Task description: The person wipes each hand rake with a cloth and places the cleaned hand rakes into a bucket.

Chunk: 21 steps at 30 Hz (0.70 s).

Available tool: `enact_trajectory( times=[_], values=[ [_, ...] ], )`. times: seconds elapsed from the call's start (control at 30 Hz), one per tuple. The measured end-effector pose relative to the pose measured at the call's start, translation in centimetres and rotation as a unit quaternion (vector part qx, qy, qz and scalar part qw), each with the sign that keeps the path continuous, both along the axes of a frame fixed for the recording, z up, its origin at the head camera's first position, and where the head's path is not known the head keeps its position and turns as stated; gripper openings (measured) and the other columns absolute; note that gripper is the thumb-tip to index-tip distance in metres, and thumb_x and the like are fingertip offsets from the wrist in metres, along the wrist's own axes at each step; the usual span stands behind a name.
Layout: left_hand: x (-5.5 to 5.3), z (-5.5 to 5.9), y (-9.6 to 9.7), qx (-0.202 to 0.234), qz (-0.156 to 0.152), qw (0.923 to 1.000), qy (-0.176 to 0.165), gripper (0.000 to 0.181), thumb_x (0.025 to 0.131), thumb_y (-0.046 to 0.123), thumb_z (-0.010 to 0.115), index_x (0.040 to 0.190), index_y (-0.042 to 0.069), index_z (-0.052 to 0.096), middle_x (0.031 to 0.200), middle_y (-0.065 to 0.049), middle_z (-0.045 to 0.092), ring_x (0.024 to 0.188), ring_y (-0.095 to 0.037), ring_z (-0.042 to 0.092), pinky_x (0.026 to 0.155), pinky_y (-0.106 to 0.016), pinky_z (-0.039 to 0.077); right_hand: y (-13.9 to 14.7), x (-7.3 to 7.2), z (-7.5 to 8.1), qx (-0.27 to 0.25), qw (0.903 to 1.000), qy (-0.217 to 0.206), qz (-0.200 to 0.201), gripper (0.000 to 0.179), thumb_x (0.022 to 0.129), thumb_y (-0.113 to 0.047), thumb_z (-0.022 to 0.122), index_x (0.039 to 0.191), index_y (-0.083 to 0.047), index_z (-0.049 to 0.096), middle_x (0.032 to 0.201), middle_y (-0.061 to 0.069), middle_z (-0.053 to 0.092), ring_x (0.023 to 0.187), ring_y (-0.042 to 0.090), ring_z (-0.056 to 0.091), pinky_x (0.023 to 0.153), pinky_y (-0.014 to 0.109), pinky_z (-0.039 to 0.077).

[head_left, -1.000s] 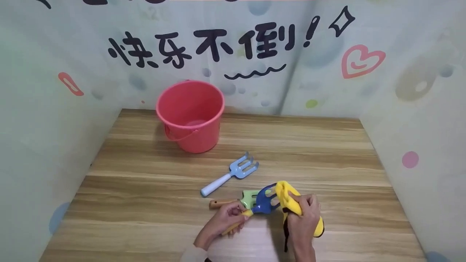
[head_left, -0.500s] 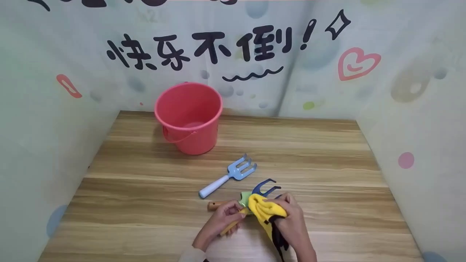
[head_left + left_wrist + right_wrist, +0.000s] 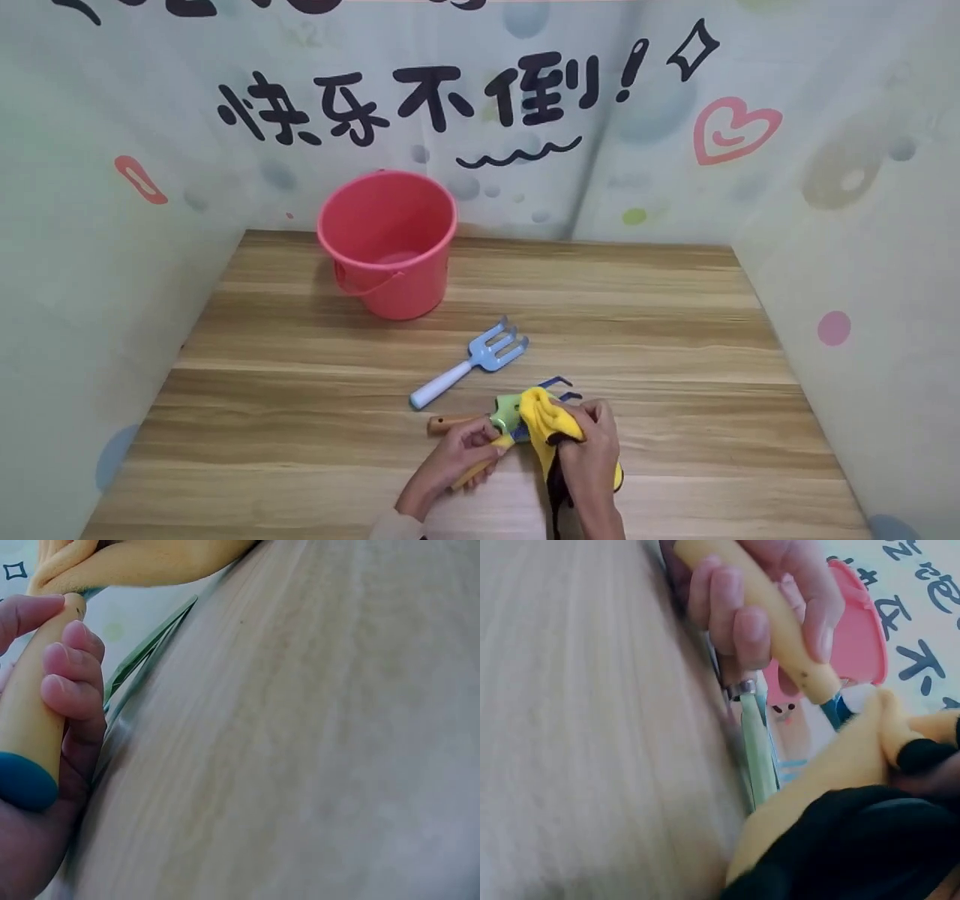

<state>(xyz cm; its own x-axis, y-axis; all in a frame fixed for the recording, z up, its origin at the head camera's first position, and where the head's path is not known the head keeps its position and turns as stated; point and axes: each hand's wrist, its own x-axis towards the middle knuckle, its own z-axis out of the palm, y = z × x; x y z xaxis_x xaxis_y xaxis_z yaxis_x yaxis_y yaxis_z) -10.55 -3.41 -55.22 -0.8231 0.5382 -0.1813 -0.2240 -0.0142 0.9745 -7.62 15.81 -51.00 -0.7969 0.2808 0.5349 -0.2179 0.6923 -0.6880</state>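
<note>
In the head view my left hand [image 3: 459, 456] grips the yellow handle [image 3: 31, 701] of a dark blue hand fork [image 3: 517, 433], holding it above the table. Fingers and thumb wrap that handle in both wrist views. My right hand [image 3: 591, 454] pinches a bunched yellow cloth with black edging [image 3: 541, 420] against the fork's head, hiding most of it; two tines stick out beyond. Below lies a green-headed garden tool [image 3: 507, 409] with a wooden handle, partly covered by the left hand and cloth. A light blue hand fork [image 3: 487, 352] rests farther back.
A pink bucket [image 3: 401, 292] with its handle hanging down stands at the back left of the wooden table [image 3: 637, 300]. Printed fabric walls [image 3: 525, 187] enclose the back and both sides.
My right hand has brought the cloth leftward from the blue fork's tines to near its neck, then slightly back right. The left hand keeps its grip on the handle; the fork has turned somewhat.
</note>
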Motion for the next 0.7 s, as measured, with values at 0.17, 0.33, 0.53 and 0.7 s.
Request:
enact_trajectory(
  times=[0.17, 0.33, 0.53, 0.7],
  values=[
    [0.4, 1.2, 0.0, 0.014, -0.012, 0.9998, 0.007, 0.024, 0.088, 0.007, 0.061, 0.096, -0.013, 0.049, 0.066, -0.005, 0.057, 0.048, -0.011, 0.051, 0.038, -0.018, 0.042, 0.5, 0.0, 0.0, -0.010, 0.9991, 0.006, -0.040, 0.036, 0.061, 0.018, 0.072, 0.087, -0.009, 0.074, 0.076, 0.001, 0.047, 0.071, 0.007, 0.046, 0.064, 0.009, 0.041],
    [0.3, 0.4, 0.2, -0.001, -0.005, 1.0000, 0.000, 0.024, 0.088, 0.010, 0.061, 0.096, -0.010, 0.050, 0.066, -0.003, 0.057, 0.047, -0.010, 0.051, 0.037, -0.018, 0.041, 0.8, 0.0, 0.4, -0.007, 0.9984, 0.019, -0.053, 0.030, 0.065, 0.014, 0.074, 0.085, -0.008, 0.073, 0.073, 0.001, 0.046, 0.066, 0.008, 0.047, 0.061, 0.008, 0.041],
    [0.1, -0.4, 0.5, 0.017, 0.003, 0.9998, 0.010, 0.027, 0.089, 0.009, 0.060, 0.098, -0.012, 0.047, 0.067, -0.004, 0.057, 0.047, -0.010, 0.051, 0.036, -0.018, 0.040, 1.6, -0.1, 1.0, -0.042, 0.9914, 0.089, -0.087, 0.032, 0.061, 0.018, 0.071, 0.085, -0.003, 0.072, 0.075, 0.005, 0.049, 0.071, 0.010, 0.048, 0.066, 0.012, 0.040],
    [-0.1, -0.4, 0.3, 0.017, 0.017, 0.9997, -0.008, 0.024, 0.088, 0.012, 0.062, 0.097, -0.008, 0.050, 0.067, -0.002, 0.057, 0.046, -0.009, 0.050, 0.036, -0.017, 0.040, 3.7, 0.2, 1.9, -0.315, 0.9401, 0.099, -0.082, 0.031, 0.067, 0.023, 0.059, 0.093, 0.007, 0.063, 0.083, 0.000, 0.054, 0.078, 0.008, 0.053, 0.071, 0.013, 0.045]
  ],
)
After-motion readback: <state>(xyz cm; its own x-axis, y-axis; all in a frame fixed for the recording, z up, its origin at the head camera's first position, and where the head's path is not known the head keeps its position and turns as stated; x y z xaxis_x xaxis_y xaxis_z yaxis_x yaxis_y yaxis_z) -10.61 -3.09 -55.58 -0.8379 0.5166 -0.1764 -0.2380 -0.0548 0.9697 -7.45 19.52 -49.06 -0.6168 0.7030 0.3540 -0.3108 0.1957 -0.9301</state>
